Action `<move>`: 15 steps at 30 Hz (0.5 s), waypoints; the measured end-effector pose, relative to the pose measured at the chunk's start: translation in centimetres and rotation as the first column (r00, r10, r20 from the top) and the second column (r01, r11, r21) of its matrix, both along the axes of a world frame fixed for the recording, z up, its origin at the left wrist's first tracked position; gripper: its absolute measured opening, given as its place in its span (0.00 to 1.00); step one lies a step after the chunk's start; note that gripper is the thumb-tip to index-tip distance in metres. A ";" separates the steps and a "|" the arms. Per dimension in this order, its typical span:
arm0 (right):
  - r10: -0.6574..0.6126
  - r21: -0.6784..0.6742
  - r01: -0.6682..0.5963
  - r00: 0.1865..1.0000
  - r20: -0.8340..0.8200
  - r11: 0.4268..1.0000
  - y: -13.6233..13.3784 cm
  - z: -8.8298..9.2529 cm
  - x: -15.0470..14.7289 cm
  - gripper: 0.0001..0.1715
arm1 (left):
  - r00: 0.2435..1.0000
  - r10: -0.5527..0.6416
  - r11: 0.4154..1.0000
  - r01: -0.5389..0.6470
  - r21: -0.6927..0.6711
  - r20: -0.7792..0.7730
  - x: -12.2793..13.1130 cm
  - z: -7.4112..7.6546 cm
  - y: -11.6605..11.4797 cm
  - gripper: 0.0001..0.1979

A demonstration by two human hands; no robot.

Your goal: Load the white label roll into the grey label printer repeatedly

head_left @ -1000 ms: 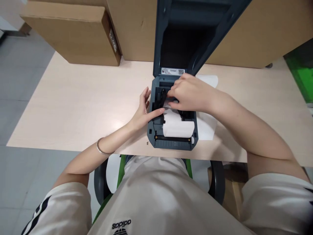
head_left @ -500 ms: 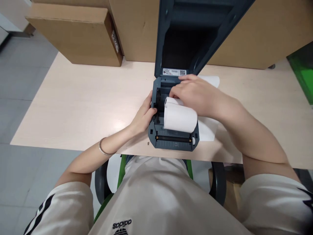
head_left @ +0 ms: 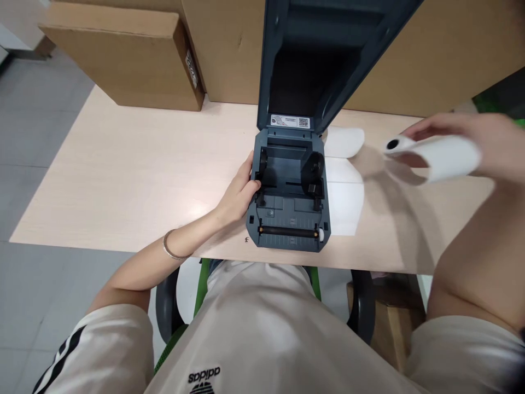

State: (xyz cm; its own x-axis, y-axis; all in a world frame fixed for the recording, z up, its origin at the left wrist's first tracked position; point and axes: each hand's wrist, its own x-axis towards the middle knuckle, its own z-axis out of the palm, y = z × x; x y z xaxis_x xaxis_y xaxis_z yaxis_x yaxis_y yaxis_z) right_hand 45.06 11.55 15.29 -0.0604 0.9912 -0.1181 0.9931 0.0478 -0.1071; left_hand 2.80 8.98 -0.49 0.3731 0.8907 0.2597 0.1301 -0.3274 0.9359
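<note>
Wearing white short-sleeved shirt (head_left: 262,323) with black sleeve stripes (head_left: 61,355) and black adidas logo (head_left: 204,377); wearing thin silver bangle (head_left: 169,249) on left wrist.

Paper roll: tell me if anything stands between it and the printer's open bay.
Nothing visible does. The right hand holds the paper roll in the air to the printer's right; only flat white sheets lie on the table between. The printer bay has its lid raised, and the left hand grips its left wall.

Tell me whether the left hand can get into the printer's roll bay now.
Probably yes. The left hand grips the printer's left wall beside the roll bay; the lid stands open, and the right hand holds the paper roll off to the side.
</note>
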 end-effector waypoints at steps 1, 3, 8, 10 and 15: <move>-0.045 -0.064 0.044 0.999 -0.024 0.997 0.6 -1.3 0.3 0.19 | 1.000 0.004 1.000 -0.004 -0.001 -0.003 0.0 0.0 0.0 0.35; -0.077 -0.183 0.065 0.995 -0.061 0.981 1.4 -3.4 0.6 0.22 | 1.000 0.002 1.000 -0.002 -0.006 -0.006 -0.1 0.0 0.0 0.35; -0.054 -0.260 0.023 0.992 -0.115 0.965 1.4 -6.0 0.6 0.22 | 1.000 -0.029 1.000 0.029 0.004 0.007 -0.2 0.1 0.0 0.38; -0.050 -0.257 0.021 0.993 -0.109 0.966 1.5 -6.5 0.6 0.23 | 1.000 -0.027 1.000 0.027 0.010 0.007 -0.2 0.1 0.1 0.38; -0.073 -0.243 0.062 0.997 -0.038 0.968 2.1 -6.4 0.8 0.30 | 1.000 -0.012 1.000 0.012 0.017 -0.005 -0.3 0.0 0.1 0.37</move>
